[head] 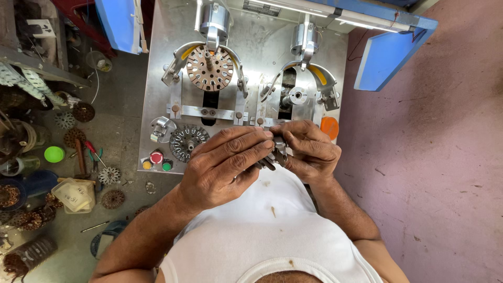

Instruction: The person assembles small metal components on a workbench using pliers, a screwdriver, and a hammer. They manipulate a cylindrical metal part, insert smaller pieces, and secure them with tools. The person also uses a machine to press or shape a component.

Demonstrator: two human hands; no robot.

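A: What's in the hands?

B: A slotted metal core (273,152), dark grey, toothed edge. Mostly hidden; only a few teeth and a bit of the rim show between the two hands. It's held in the air just in front of the machine's steel front plate (157,78), over the person's white shirt (262,236).

A: Fingers?

B: Left hand (222,165) fingers curled over the core from the left, closed on it. Right hand (309,147) fingers bent in from the right, tips pinching the same core at its upper edge. Both hands touch each other at the fingertips.

A: Around it?

B: Just beside the left hand, a second toothed core (184,141) sits on the plate, grey with dark windings. Above it, a copper-coloured slotted disc (209,68) is mounted in the left station. Right station has a bare spindle (297,96). Red, yellow and green buttons (156,161) lower left of the plate. An orange round cap (329,127) just beside the right hand.

A: Floor?

B: More toothed cores (110,175) scattered left, a green ball (54,154), red-handled pliers (93,152).
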